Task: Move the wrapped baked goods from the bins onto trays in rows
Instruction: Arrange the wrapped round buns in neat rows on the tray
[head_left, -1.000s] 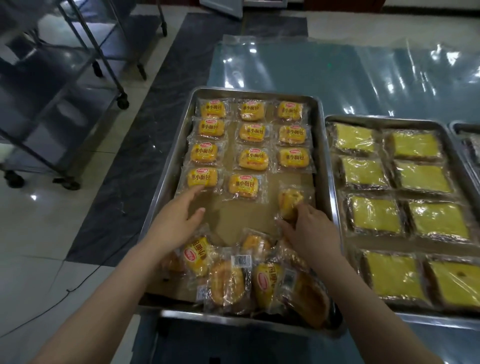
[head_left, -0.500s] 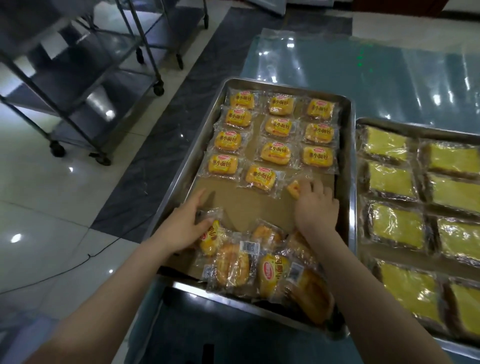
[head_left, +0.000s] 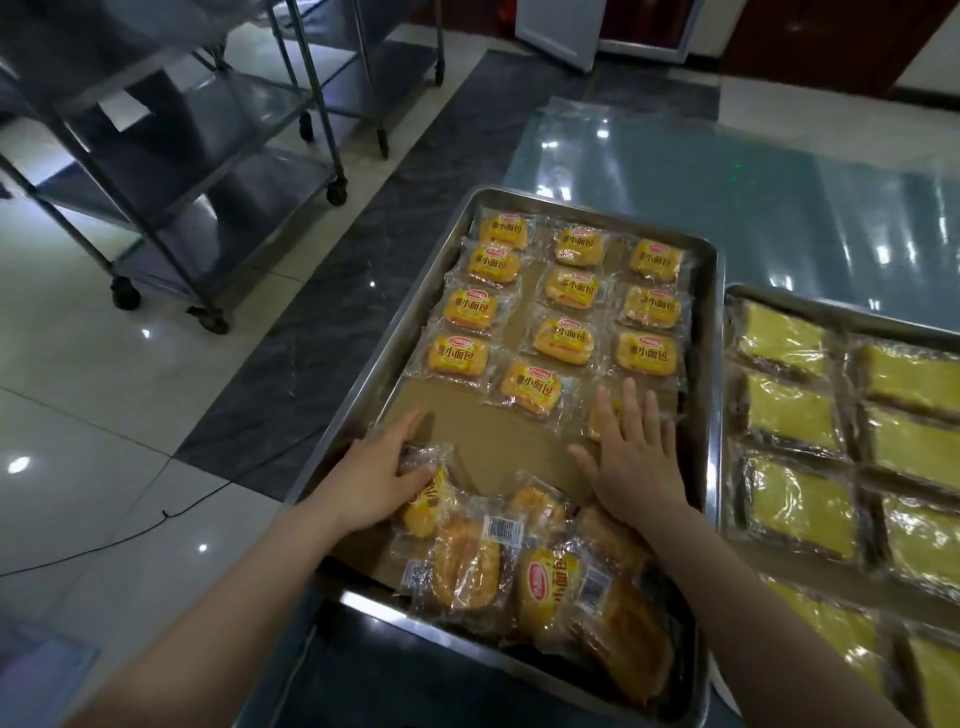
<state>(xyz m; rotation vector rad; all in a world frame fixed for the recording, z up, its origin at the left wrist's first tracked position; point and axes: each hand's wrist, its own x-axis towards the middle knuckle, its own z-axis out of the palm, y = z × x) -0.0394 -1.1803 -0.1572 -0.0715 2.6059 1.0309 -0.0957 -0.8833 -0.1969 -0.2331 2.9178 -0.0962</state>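
Note:
A steel tray (head_left: 707, 332) lined with brown paper holds several wrapped yellow buns (head_left: 565, 340) in three rows at its far end. Loose wrapped buns (head_left: 467, 566) lie heaped at the near end. My right hand (head_left: 636, 457) lies flat, fingers straight, pressing a wrapped bun (head_left: 602, 415) down at the near end of the right row. My left hand (head_left: 376, 478) grips a wrapped bun (head_left: 428, 499) at the left edge of the heap, thumb over its wrapper.
A second steel tray (head_left: 779, 301) with several wrapped yellow cake slices stands to the right. Both trays rest on a table covered in shiny plastic film (head_left: 727, 182). Wheeled steel racks (head_left: 208, 171) stand on the tiled floor at the left. A black cable (head_left: 104, 540) crosses the floor.
My right hand set the bun down in the right row and flattened over it. My left hand came back from the left row and took hold of a bun in the heap.

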